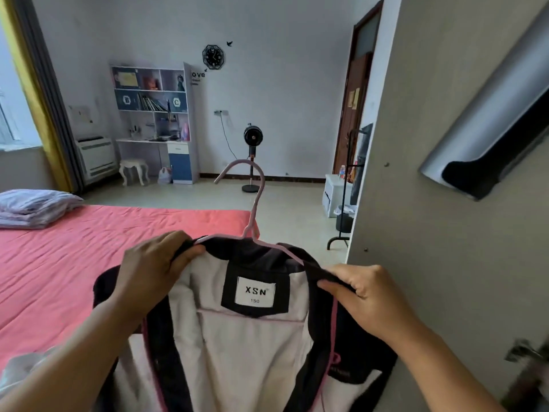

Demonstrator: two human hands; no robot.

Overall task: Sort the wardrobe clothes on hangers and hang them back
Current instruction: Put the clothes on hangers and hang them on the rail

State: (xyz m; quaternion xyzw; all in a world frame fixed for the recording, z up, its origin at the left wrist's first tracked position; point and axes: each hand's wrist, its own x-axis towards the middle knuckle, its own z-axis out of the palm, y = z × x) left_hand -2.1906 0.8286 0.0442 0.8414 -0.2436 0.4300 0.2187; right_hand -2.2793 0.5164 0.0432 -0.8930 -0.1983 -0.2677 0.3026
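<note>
Both grips, left hand (148,269) and right hand (367,295), clamp jacket (252,337) collar; hanger (252,203) hook points up-left; wardrobe door (445,173) edge close right, bed (89,248) left.

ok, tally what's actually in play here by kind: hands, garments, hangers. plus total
Hands: 2, left hand and right hand, each gripping the collar
Garments: 1, black jacket with white lining
Hangers: 1, pink hanger inside the jacket
Total: 4
</note>
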